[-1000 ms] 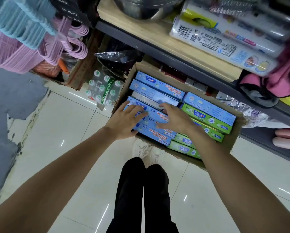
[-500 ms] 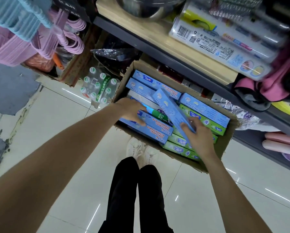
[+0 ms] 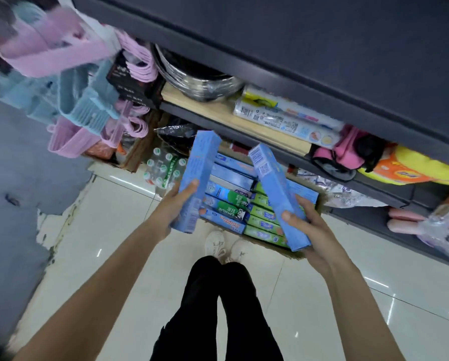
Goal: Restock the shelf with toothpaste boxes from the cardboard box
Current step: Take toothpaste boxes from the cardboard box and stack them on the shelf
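Above the cardboard box [image 3: 312,204], your left hand [image 3: 177,205] and right hand [image 3: 305,225] each clasp one blue toothpaste box [image 3: 201,173] near its lower end; likely light, crushable cartons.

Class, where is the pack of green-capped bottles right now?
The bottle pack sits on the floor, left of the cardboard box, below the pink hangers.

The scene is evenly lit from overhead. Small white streaks of glare are reflected on the glossy floor tiles [image 3: 309,295]. Strong motion blur is seen on the hanging plastic hangers [image 3: 61,82] at upper left. Wide-angle distortion bends the dark shelf edge [image 3: 296,82]. Shadows are soft and faint.
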{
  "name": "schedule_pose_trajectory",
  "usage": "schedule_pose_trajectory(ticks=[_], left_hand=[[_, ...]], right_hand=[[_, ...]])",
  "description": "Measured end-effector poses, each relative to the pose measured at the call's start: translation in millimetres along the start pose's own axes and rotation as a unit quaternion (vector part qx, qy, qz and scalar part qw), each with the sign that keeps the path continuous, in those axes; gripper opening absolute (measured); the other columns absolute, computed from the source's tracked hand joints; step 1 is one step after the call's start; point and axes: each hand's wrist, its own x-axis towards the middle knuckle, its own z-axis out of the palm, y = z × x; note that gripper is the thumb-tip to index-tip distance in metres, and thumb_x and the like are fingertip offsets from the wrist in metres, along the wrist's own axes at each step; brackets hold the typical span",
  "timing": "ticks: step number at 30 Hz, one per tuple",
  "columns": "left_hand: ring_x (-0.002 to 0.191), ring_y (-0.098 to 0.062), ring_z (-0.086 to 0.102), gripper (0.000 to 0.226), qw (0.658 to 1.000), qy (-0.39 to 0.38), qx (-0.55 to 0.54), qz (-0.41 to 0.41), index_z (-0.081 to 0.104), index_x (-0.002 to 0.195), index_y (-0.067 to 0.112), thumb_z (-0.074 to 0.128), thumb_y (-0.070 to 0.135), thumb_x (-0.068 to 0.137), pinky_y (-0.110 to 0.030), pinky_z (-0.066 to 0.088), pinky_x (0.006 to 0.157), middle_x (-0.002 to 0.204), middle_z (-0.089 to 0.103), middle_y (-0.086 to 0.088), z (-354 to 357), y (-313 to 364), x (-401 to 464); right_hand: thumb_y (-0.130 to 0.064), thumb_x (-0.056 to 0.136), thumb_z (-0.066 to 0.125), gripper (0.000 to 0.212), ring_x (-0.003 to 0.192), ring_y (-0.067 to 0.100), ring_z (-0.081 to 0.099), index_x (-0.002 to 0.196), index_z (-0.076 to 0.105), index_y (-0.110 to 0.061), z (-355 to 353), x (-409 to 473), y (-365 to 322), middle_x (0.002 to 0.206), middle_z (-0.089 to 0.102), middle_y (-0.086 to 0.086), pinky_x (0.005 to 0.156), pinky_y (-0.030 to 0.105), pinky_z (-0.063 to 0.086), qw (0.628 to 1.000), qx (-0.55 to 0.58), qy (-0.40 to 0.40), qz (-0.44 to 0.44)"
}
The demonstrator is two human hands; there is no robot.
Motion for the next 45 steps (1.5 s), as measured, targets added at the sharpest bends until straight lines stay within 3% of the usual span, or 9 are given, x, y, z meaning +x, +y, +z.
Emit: schedule_pose_trajectory(ticks=[6, 11, 16, 19, 24, 27, 30, 37, 45], left_hand=[[0.052, -0.007, 0.062, 0.013, 0.994, -0.003, -0.108, 0.025, 0.059, 0.100, 0.017, 0.056, 0.026, 0.091, -0.023, 0.050, 0.053, 0.058, 0.064, 0.007, 23, 43, -101], [0.059, -0.009, 0.066, 0.024, 0.983, 0.023, -0.147, 0.108, 0.051, 0.113, 0.019, 0.054, 0.029, 0.092, -0.033, 0.056, 0.060, 0.077, 0.065, 0.004, 41, 72, -149], [0.077, -0.014, 0.069, 0.026, 0.961, -0.046, -0.213, 0.169, 0.049, 0.117, 0.011, 0.043, 0.024, 0.096, -0.029, 0.057, 0.068, 0.089, 0.070, 0.000, 41, 100, -174], [0.063, -0.012, 0.067, 0.033, 0.949, -0.080, -0.263, 0.152, 0.058, 0.101, 0.009, 0.031, 0.028, 0.099, -0.023, 0.055, 0.058, 0.074, 0.070, 0.000, 39, 110, -175], [0.059, -0.013, 0.063, 0.046, 0.936, -0.103, -0.311, 0.127, 0.064, 0.095, 0.012, 0.042, 0.052, 0.089, -0.022, 0.053, 0.054, 0.074, 0.066, -0.003, 21, 130, -155], [0.055, -0.009, 0.063, 0.030, 0.954, -0.098, -0.246, 0.140, 0.061, 0.094, 0.013, 0.050, 0.039, 0.085, -0.020, 0.052, 0.050, 0.069, 0.068, 0.001, -2, 147, -134], [0.054, -0.006, 0.064, 0.007, 0.973, -0.104, -0.143, 0.150, 0.059, 0.093, 0.011, 0.055, 0.015, 0.089, -0.019, 0.053, 0.052, 0.068, 0.067, 0.001, -25, 175, -113], [0.105, -0.033, 0.064, 0.053, 0.976, -0.130, -0.050, 0.165, 0.061, 0.113, 0.009, 0.083, 0.017, 0.065, -0.049, 0.050, 0.095, 0.113, 0.068, -0.016, -83, 235, -80], [0.087, -0.014, 0.067, 0.044, 0.973, -0.038, -0.037, 0.224, 0.058, 0.107, 0.019, 0.076, -0.001, 0.072, -0.024, 0.053, 0.069, 0.101, 0.068, -0.002, -137, 248, -57]], right_hand=[[-0.029, 0.059, 0.081, 0.062, 0.086, 0.024, 0.069, 0.114, 0.060, -0.010, 13, -63, -29, 0.102, 0.072, 0.011, 0.075, 0.035, 0.060, 0.985, 0.133, -0.098, 0.040], [-0.022, 0.067, 0.059, 0.048, 0.070, 0.024, 0.067, 0.114, 0.057, -0.011, 13, -97, -50, 0.082, 0.073, 0.008, 0.056, 0.028, 0.056, 0.987, 0.099, -0.122, 0.045], [-0.031, 0.032, 0.086, 0.089, 0.054, 0.021, 0.064, 0.114, 0.059, -0.009, 26, -118, -74, 0.082, 0.071, 0.014, 0.044, 0.023, 0.050, 0.979, 0.133, -0.153, 0.032], [-0.042, 0.066, 0.071, 0.066, 0.050, 0.017, 0.059, 0.118, 0.058, -0.004, 34, -118, -81, 0.080, 0.067, 0.013, 0.041, 0.021, 0.047, 0.973, 0.179, -0.147, 0.015], [-0.034, 0.038, 0.094, 0.083, 0.066, 0.023, 0.069, 0.110, 0.061, -0.008, 63, -106, -98, 0.092, 0.072, 0.017, 0.052, 0.027, 0.055, 0.977, 0.141, -0.159, -0.012], [-0.026, 0.076, 0.066, 0.035, 0.066, 0.015, 0.071, 0.107, 0.058, -0.012, 92, -91, -112, 0.082, 0.074, 0.008, 0.053, 0.024, 0.056, 0.985, 0.129, -0.110, -0.014], [-0.027, 0.081, 0.060, 0.021, 0.058, 0.007, 0.066, 0.101, 0.058, -0.020, 134, -65, -129, 0.071, 0.072, -0.004, 0.051, 0.022, 0.052, 0.993, 0.093, -0.051, -0.048], [0.001, 0.084, 0.062, 0.037, 0.089, 0.014, 0.066, 0.112, 0.048, -0.019, 244, -22, -173, 0.101, 0.066, -0.002, 0.079, 0.033, 0.052, 0.971, 0.054, -0.051, -0.228], [-0.004, 0.086, 0.058, 0.037, 0.097, 0.022, 0.064, 0.117, 0.045, -0.020, 288, -4, -198, 0.109, 0.061, 0.007, 0.074, 0.037, 0.058, 0.969, 0.106, -0.072, -0.211]])
